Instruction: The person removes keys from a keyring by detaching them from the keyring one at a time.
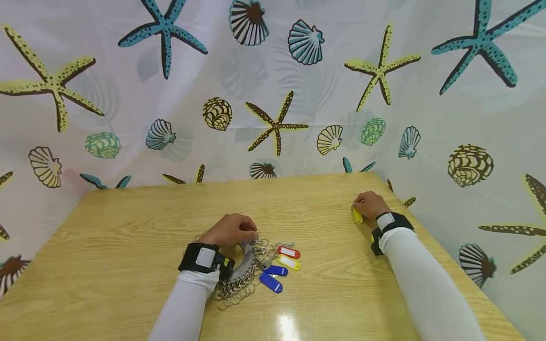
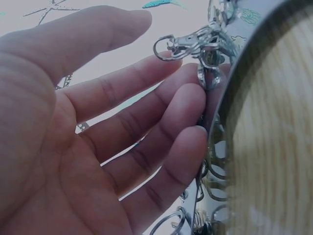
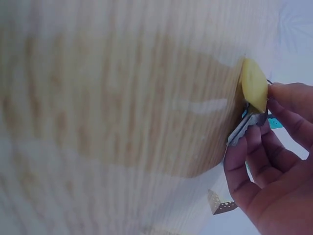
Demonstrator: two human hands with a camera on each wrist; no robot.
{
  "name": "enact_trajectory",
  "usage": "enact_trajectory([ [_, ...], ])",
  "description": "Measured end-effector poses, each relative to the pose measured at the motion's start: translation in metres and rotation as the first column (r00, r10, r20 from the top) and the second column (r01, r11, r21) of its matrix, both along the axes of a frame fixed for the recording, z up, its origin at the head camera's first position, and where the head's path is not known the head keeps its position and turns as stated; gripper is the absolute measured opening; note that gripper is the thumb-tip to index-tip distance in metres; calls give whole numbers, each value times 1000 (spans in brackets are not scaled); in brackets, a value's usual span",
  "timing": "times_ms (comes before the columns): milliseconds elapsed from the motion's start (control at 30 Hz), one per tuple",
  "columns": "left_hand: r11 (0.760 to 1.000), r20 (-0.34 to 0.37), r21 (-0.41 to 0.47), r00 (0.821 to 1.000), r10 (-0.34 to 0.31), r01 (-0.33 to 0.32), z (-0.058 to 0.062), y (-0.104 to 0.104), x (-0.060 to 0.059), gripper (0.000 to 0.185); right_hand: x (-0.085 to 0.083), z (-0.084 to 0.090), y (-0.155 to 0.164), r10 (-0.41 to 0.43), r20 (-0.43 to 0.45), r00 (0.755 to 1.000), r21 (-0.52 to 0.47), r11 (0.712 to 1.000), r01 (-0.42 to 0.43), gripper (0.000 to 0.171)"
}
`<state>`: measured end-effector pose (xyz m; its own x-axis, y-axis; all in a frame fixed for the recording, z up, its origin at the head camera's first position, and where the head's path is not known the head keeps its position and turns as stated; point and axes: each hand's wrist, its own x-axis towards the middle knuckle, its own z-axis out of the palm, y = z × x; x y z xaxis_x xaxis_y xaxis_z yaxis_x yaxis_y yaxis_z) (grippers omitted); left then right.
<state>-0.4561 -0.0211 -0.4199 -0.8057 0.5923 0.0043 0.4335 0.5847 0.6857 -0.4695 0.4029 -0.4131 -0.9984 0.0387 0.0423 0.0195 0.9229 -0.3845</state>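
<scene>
The person sat at a pale wooden bench (image 1: 128, 237) hemmed in by a white curtain (image 1: 128, 71) printed with starfish and shells. Both forearms wore white sleeves and a black wrist strap.

The left hand (image 1: 232, 228) lay near the middle of the bench, over the upper end of a big curved metal key holder (image 1: 245, 265) crowded with steel split rings and snap clips. From the wrist view its fingers (image 2: 161, 117) were only loosely bent, the tips resting against the clips and rings rather than wrapped round any of them, and the thumb stood apart above; so the hand was relaxed and touching, not gripping. Fanned out just to the right of the ring bundle lay four plastic key tags: a red tag (image 1: 288, 252), a yellow tag (image 1: 289, 262), and two blue tags (image 1: 275, 270) (image 1: 270, 282) nearer the person.

Well apart from all that, toward the far right corner of the bench, the right hand (image 1: 370, 205) was closed on a separate yellow key tag (image 3: 254, 91). The fingers curled about it, pinching it, with a bit of grey metal (image 3: 244, 128) showing just under the tag against the fingertips. The tag's end poked out on the hand's left side, close down at the bench surface.
</scene>
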Motion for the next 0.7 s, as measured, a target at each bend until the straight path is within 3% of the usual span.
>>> enact_trajectory([
  [700,1000,-18,-17,1000,-16,16,1,0,0,14,-1,1,6,-49,75,996,-22,998,50,32],
])
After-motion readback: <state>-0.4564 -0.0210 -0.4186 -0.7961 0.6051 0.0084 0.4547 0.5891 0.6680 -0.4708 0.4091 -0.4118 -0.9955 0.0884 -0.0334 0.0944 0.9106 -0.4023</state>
